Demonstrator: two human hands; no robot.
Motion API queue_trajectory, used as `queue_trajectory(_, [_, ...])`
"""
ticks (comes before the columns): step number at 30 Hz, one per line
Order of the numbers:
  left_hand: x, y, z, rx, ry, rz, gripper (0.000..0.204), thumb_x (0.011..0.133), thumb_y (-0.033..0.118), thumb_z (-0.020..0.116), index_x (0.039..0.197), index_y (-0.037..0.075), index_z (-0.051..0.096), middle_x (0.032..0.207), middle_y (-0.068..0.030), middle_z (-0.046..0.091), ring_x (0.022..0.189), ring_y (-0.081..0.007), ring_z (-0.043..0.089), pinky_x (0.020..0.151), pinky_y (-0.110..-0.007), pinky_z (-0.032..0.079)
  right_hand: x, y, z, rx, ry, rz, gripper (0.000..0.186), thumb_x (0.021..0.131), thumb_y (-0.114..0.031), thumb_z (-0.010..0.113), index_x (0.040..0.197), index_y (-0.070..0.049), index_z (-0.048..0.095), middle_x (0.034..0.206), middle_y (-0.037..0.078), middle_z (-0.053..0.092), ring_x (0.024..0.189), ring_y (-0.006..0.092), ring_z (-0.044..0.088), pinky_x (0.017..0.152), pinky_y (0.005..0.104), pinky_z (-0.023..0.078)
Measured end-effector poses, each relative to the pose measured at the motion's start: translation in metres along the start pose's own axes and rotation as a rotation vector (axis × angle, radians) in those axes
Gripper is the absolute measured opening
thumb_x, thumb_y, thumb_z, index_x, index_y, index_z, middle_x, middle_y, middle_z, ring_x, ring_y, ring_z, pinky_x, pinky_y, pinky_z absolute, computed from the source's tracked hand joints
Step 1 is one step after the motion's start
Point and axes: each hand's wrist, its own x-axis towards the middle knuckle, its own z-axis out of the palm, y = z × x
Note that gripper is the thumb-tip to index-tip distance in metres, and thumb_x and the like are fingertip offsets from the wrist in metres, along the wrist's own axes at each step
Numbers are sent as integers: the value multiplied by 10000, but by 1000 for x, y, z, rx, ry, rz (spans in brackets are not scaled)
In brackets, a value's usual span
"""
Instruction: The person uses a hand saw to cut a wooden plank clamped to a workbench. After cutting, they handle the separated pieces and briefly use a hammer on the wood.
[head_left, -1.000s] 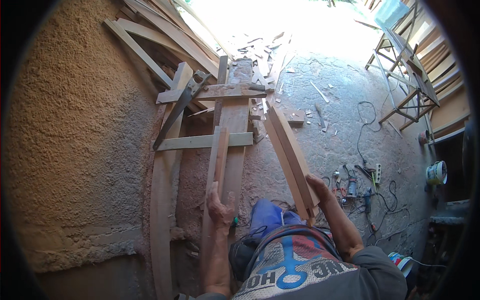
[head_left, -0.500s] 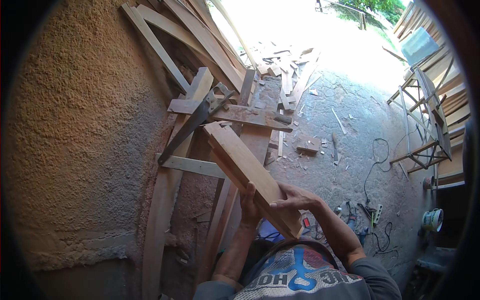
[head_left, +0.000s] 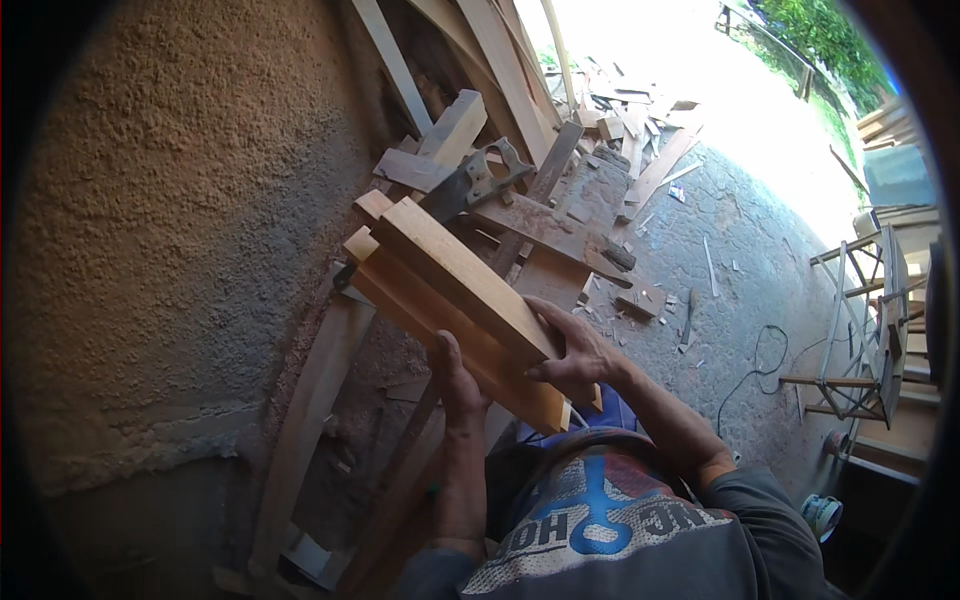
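Observation:
I hold a bundle of short wooden boards [head_left: 455, 275] at a slant in front of me. My left hand [head_left: 458, 378] grips its underside, thumb up, and my right hand [head_left: 572, 350] is wrapped over the right part of the bundle near its lower end. Behind the boards a hand saw [head_left: 492, 175] lies across a rough stand of crossed planks [head_left: 530, 222], its blade mostly hidden by the bundle. A long plank [head_left: 312, 420] runs down the left side, below the bundle.
A rough plaster wall [head_left: 180, 250] fills the left. Lumber [head_left: 490, 60] leans behind the stand, and offcuts [head_left: 645, 130] are scattered beyond. At the right are a wooden-topped metal scaffold [head_left: 870, 335], a cable [head_left: 760, 365] and a bucket [head_left: 820, 517].
Both hands have come together on the bundle, which has swung from the right to across the planks and risen leftward, now covering more of the saw. The view has also turned.

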Motion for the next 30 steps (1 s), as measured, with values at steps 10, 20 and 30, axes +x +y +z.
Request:
queue_trajectory(10, [-115, 77, -85, 134, 865, 605, 812, 945, 641, 636, 1450, 56, 389, 1306, -117, 557, 1101, -243, 609, 940, -410, 533, 35, 34, -53, 106, -251, 89, 1127, 662, -428, 828, 1569, 42, 352, 1415, 150, 550, 1345, 256, 493, 1151, 388, 349])
queue_trajectory(20, [-362, -41, -237, -245, 1529, 870, 663, 1031, 538, 558, 1524, 122, 406, 1418, -136, 527, 1267, -312, 570, 1056, -523, 500, 58, 48, -65, 60, -510, 100, 1112, 629, -319, 807, 1573, 37, 341, 1395, 139, 557, 1281, 240, 521, 1112, 370, 387])
queue_trajectory(30, [-454, -54, -330, -335, 1839, 960, 530, 1079, 419, 513, 1455, 49, 464, 1304, -133, 589, 1183, -298, 610, 1039, -458, 521, 46, 16, 19, 0, -550, -6, 1064, 649, -344, 782, 1557, 39, 379, 1420, 173, 556, 1320, 270, 517, 1122, 387, 387])
